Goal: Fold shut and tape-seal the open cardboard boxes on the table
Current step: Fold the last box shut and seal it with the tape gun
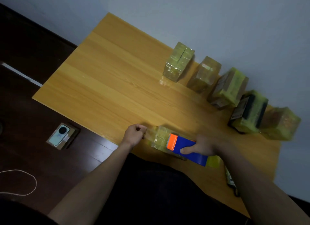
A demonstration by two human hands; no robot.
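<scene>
Box (159, 139) sits between both hands' fingers (186, 150).

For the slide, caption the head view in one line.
Right hand draws a blue tape dispenser across the near box; left hand pinches the tape end.

A wooden table (107, 77) with a light orange-yellow top carries the things. Five boxes wrapped in yellowish tape stand in a row along its far edge, from 12 o'clock (179, 61) toward 3 o'clock: the second (203, 74), third (228, 88), fourth (248, 112) and fifth (280, 124). One more taped box (159, 137) lies at the near edge, about 6 o'clock. A small dark tool (232, 182), too blurred to identify, lies at 5 o'clock.
</scene>
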